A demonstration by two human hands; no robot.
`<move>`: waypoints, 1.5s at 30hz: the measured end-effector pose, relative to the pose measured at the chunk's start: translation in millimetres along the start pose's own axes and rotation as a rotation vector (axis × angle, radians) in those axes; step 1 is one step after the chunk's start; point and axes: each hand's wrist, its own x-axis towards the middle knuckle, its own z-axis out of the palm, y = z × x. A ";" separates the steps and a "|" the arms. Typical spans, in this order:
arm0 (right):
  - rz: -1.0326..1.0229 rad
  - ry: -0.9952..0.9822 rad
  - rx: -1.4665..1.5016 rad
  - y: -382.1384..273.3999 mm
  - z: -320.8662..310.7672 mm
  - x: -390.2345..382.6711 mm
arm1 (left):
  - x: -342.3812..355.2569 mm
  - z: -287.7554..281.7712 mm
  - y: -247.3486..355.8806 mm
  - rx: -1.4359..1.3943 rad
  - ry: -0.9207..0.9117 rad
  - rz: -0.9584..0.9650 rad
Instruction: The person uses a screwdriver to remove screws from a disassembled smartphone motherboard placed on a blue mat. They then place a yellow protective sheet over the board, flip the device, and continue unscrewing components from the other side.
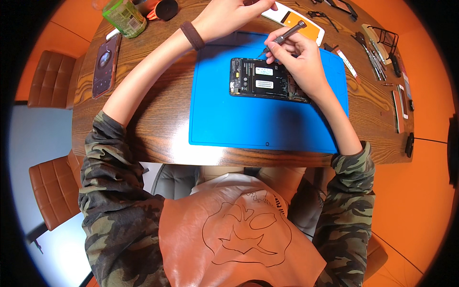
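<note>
My right hand [299,62] is closed on a dark slim screwdriver [291,31], its tip angled down at the top edge of an opened black phone [246,79]. The phone shows its inner parts and white labels, lying on a blue mat [253,124]. My left hand [232,16] is at the top of the picture, above and behind the mat, beside a white and orange flat object [306,28]; its fingertips are partly cut off by the frame edge, so their grip is unclear.
A green jar [122,16], a black-and-orange item [165,9] and another phone [105,64] are on the wooden table [148,153] at left. Assorted tools [375,57] and slim panels [399,107] lie at right. Brown chairs [50,79] stand left of the table.
</note>
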 end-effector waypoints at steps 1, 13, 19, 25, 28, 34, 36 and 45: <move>-0.013 0.013 -0.013 0.9 1.4 -0.3 | 0.1 0.4 -0.2 -0.013 0.007 0.009; -0.037 0.013 -0.059 6.2 2.5 -0.2 | 0.0 1.2 0.2 0.148 0.011 0.077; 0.032 -0.050 -0.108 5.7 -0.6 -0.4 | -0.5 2.8 2.4 0.189 0.011 0.084; -0.044 0.009 -0.099 6.4 2.6 0.5 | 0.5 1.2 10.2 0.230 -0.019 0.073; 0.008 -0.045 -0.149 4.9 -0.5 0.4 | 0.0 3.9 18.4 0.105 -0.063 0.051; -0.053 -0.052 -0.267 4.2 -1.6 0.6 | -2.2 7.1 33.6 -0.223 -0.314 0.082; -0.110 -0.037 -0.295 2.7 0.7 1.2 | -6.0 4.8 36.6 -0.205 -0.337 0.004; 0.042 -0.056 -0.690 -12.8 0.4 3.5 | -4.9 -0.4 43.7 -0.352 -0.436 -0.168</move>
